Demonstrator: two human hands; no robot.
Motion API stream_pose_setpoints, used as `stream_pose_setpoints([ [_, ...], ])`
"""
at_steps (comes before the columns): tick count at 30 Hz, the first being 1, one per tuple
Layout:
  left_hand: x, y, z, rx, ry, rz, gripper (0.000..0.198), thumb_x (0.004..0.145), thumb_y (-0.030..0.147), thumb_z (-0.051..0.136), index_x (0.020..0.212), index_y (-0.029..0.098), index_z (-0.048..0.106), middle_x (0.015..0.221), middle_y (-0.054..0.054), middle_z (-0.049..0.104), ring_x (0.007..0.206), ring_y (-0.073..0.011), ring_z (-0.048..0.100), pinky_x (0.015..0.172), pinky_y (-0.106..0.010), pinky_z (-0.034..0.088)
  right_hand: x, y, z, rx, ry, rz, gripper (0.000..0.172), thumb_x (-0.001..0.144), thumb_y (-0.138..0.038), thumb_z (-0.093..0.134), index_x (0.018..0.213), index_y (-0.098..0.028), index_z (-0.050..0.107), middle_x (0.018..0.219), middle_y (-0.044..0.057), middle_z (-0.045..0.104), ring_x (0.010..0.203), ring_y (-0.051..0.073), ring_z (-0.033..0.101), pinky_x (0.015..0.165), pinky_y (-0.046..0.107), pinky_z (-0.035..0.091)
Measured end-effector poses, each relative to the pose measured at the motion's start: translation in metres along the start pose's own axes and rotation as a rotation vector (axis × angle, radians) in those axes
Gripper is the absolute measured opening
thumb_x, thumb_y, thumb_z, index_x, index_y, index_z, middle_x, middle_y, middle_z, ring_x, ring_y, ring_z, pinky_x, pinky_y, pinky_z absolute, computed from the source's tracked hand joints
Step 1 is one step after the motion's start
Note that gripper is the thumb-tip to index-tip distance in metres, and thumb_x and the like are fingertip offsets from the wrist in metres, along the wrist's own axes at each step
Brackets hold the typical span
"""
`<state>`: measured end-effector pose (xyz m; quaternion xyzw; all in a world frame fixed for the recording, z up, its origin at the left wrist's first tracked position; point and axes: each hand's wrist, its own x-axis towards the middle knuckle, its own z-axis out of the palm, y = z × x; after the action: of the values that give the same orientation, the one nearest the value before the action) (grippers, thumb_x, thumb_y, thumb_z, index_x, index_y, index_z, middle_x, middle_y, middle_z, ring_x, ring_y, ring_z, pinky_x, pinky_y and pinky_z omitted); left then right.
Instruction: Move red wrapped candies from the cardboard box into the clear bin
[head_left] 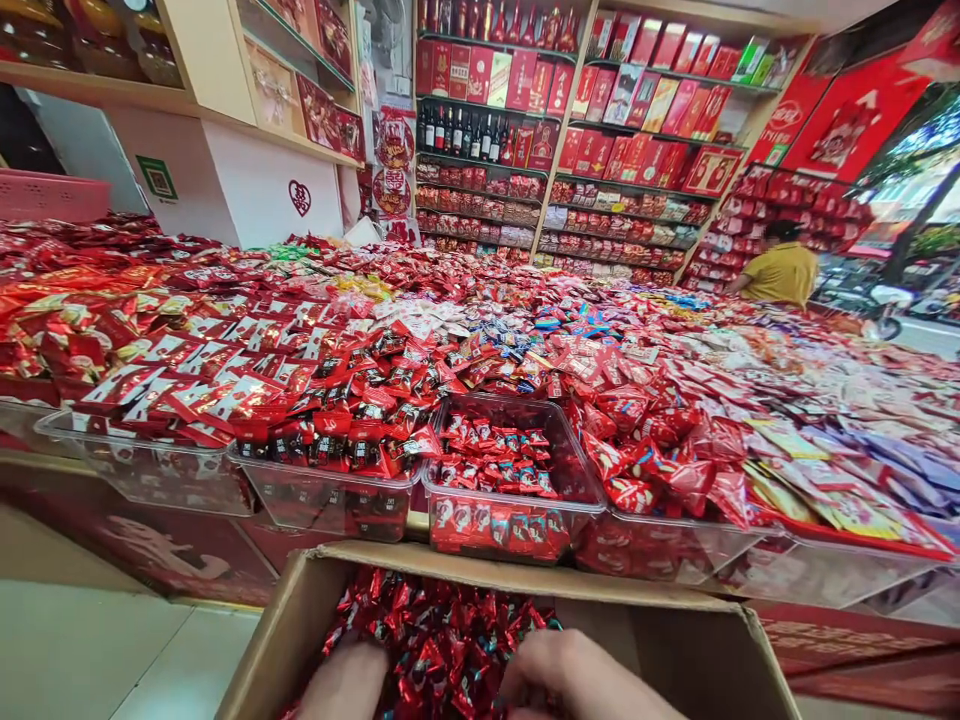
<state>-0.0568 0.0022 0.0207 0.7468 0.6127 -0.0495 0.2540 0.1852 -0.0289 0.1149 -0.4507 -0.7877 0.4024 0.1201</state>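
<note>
Monitoring my left hand [351,672] and right hand [553,665] among sweets [435,650] | inside box [525,574] | I can't tell either grip | tub [576,465] beyond

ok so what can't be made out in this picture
All in the head view:
- Left hand: fingers hidden among the red candies, so any grip can't be told.
- Right hand: fingertips out of sight, curled down toward the candies.
- Cardboard box: near side cut off by the bottom edge.
- Person in yellow: lower body hidden behind the sweets display.
- Dark bottles: label print too small to read.
</note>
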Motion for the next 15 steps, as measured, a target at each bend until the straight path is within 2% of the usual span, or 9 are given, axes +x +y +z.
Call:
stream_pose_setpoints([
  [2,-0.002,0.004,-0.012,-0.099,0.078,0.036,0.029,0.070,0.010,0.033,0.067,0.014,0.061,0.073,-0.009,0.063,0.070,-0.0193,0.055,0.063,-0.028,0.039,0.002,0.030,0.029,0.087,0.026,0.166,0.012,0.067,-0.021,0.051,0.075,-0.018,0.059,0.067,0.000,0.060,0.061,0.010,0.053,0.052,0.017,0.037],
  [3,-0.001,0.008,-0.018,-0.187,0.081,0.047,0.023,0.068,0.013,0.039,0.067,0.016,0.061,0.070,-0.005,0.063,0.069,-0.0184,0.055,0.063,-0.027,0.039,0.004,0.040,0.039,0.159,0.068,0.225,0.012,0.067,-0.020,0.050,0.076,-0.017,0.058,0.067,0.001,0.060,0.061,0.010,0.052,0.052,0.017,0.037],
  [6,0.001,0.030,-0.030,-0.656,0.000,0.115,0.017,0.066,0.021,0.050,0.078,0.016,0.061,0.072,-0.001,0.065,0.070,-0.0165,0.056,0.064,-0.024,0.040,0.012,0.047,0.057,0.463,0.233,0.217,0.023,0.069,-0.023,0.050,0.091,-0.016,0.052,0.078,0.003,0.058,0.067,0.012,0.052,0.057,0.020,0.040],
  [9,0.002,0.056,-0.032,-1.064,-0.115,0.132,0.024,0.065,0.024,0.055,0.085,0.013,0.059,0.077,-0.003,0.066,0.074,-0.0164,0.056,0.068,-0.025,0.041,0.020,0.036,0.059,0.768,0.359,0.166,0.035,0.068,-0.030,0.054,0.099,-0.018,0.044,0.082,0.003,0.055,0.069,0.013,0.053,0.056,0.023,0.043],
  [13,-0.002,0.073,-0.024,-1.400,-0.215,0.106,0.026,0.063,0.020,0.060,0.088,0.013,0.059,0.078,-0.004,0.065,0.074,-0.0144,0.055,0.071,-0.025,0.040,0.027,0.029,0.055,0.968,0.416,0.212,0.025,0.067,-0.035,0.056,0.078,-0.015,0.048,0.057,-0.003,0.051,0.048,0.009,0.049,0.044,0.021,0.041],
  [15,-0.003,0.073,-0.020,-1.537,-0.230,0.048,0.029,0.063,0.016,0.059,0.092,0.015,0.057,0.080,-0.003,0.064,0.071,-0.0120,0.055,0.066,-0.022,0.040,0.026,0.032,0.054,1.039,0.458,0.234,0.023,0.066,-0.033,0.056,0.076,-0.014,0.049,0.057,-0.003,0.051,0.048,0.008,0.049,0.045,0.021,0.041],
])
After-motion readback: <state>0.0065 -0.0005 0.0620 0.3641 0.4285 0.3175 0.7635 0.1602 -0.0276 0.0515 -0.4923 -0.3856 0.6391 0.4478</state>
